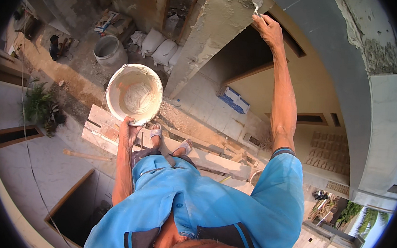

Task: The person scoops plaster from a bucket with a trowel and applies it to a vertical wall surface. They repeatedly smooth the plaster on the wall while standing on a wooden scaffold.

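Note:
My left hand [127, 134] grips the near rim of a whitish bucket [118, 86], tilted so that its inside shows. Pale wet plaster [140, 97] coats the bucket's bottom. High up on the right, my raised right hand [269, 32] is closed around the handle of a small trowel [256, 5]. Its blade is smeared with plaster and lies at the top of a grey plastered column [218, 23]. Whether the blade touches the surface I cannot tell.
I stand in sandals on raised wooden planks [216, 161], with the ground well below. White sacks [164, 49] and a large grey drum [108, 50] stand beneath. Another person [55, 47] is at far left. Blue-and-white boxes [234, 100] lie beyond the planks. A thin cable [27, 136] hangs at left.

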Demonstrator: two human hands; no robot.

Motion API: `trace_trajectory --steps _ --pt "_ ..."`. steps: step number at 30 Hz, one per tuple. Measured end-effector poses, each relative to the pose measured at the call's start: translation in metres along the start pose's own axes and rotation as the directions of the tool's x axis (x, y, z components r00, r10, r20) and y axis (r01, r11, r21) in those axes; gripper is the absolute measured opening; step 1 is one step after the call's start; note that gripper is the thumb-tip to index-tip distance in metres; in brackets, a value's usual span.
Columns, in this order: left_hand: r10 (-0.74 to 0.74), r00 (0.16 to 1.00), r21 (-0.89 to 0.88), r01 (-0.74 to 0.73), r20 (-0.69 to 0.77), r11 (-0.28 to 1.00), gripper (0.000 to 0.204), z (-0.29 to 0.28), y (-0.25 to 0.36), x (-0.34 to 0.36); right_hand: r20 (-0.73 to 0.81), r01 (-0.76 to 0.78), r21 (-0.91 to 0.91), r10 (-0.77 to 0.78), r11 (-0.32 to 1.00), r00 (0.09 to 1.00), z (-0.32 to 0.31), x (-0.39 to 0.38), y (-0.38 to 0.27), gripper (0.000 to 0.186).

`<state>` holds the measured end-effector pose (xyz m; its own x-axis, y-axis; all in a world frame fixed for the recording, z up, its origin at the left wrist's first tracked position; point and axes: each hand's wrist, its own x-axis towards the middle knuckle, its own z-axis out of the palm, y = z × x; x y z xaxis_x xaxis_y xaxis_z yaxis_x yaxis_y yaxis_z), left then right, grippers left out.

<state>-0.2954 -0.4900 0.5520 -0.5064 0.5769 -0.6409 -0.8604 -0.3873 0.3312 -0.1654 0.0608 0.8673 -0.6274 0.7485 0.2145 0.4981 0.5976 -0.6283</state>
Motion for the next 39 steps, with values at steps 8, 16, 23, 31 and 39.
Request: trace_trajectory --steps 8,16,23,31,39 --pt "0.037 0.997 -0.063 -0.041 -0.065 0.997 0.05 -0.014 0.013 -0.017 -0.072 -0.265 0.05 0.268 0.963 0.961 -0.025 -0.089 0.043 0.052" --pt "0.033 0.99 -0.057 -0.042 -0.14 0.998 0.046 -0.067 0.019 -0.034 -0.029 -0.099 0.315 0.114 0.944 0.993 0.002 -0.074 -0.011 0.046" --pt "0.018 0.996 0.003 -0.018 -0.091 1.0 0.04 -0.058 0.024 -0.029 0.009 -0.041 -0.207 0.044 0.978 0.999 0.06 -0.016 0.016 0.055" --pt "0.043 0.988 -0.041 -0.05 -0.148 0.998 0.053 -0.081 0.018 -0.059 0.194 0.044 -0.629 0.101 0.776 0.976 0.085 -0.071 0.081 0.043" --pt "0.012 0.992 -0.08 -0.022 -0.124 0.997 0.048 -0.084 0.015 -0.049 -0.097 0.14 -0.511 -0.219 0.848 0.971 0.01 -0.04 -0.01 0.044"
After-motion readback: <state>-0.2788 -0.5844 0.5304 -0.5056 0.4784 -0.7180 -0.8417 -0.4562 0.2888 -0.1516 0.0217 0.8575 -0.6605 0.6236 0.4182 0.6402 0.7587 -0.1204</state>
